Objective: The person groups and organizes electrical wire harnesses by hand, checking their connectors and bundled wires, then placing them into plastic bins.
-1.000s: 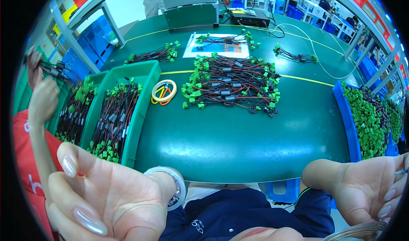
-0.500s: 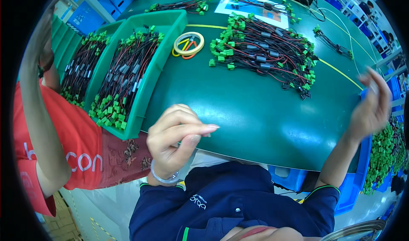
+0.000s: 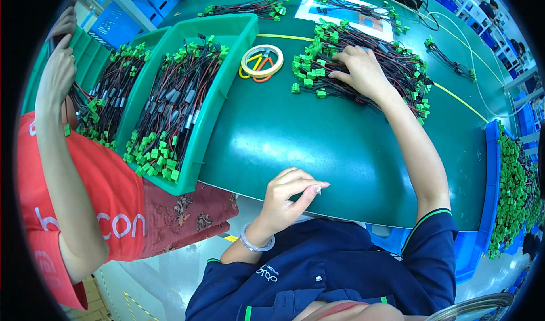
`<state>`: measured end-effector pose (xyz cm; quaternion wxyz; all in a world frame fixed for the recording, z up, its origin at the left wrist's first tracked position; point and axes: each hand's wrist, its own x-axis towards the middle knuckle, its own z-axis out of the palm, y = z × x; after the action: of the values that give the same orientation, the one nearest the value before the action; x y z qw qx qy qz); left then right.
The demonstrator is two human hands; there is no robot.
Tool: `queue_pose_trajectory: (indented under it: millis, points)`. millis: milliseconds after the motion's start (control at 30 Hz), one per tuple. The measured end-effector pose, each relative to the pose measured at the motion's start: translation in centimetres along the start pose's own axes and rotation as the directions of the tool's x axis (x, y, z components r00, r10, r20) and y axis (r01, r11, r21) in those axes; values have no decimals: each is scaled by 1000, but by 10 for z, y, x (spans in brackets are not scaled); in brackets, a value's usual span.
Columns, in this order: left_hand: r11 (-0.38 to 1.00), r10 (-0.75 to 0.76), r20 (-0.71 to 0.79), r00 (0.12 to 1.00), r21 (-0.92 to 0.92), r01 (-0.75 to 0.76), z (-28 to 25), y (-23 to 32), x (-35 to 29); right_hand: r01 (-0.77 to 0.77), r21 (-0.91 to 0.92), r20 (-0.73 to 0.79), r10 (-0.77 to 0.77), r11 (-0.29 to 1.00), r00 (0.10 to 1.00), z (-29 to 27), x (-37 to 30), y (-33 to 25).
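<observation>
Over the near table edge my left hand point(image 3: 286, 200) is closed in a pinch, thumb against forefinger. A tiny pale bit shows at its fingertips, too small to name. My right hand point(image 3: 366, 74) reaches across to a wide pile of cable harnesses point(image 3: 392, 65), resting on its upper left part. Its thumb stands apart from the bent fingers, with no cable clearly gripped. The harnesses have black and red wires, dark cylindrical sleeves and green connectors at their ends.
Left of the pile lie a tape roll point(image 3: 278, 59) and orange-and-yellow-handled tools point(image 3: 260, 71). A green tray point(image 3: 213, 122) holds more harnesses. Beside it, a co-worker in a red shirt point(image 3: 85, 196) handles cables. At the right edge, a blue bin point(image 3: 491, 179) holds green connectors.
My right hand has swung from the right side of the table leftward and away onto the harness pile. My left hand has shifted right and nearer, still pinched. The co-worker's hands now show with cables.
</observation>
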<state>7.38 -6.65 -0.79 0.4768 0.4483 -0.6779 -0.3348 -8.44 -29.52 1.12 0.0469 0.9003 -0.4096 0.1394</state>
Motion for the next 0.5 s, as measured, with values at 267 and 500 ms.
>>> queue_pose_trajectory:
  millis: [267, 500]
  points:
    - [998, 26, -16, 1000, 55, -25, 0, -32, -1, -88, 805, -274, 498, 587, 823, -26, 4, 36]
    - [997, -49, -46, 998, -59, 46, -3, -33, 2, 210, 937, -349, 701, 280, 622, -54, 7, 68]
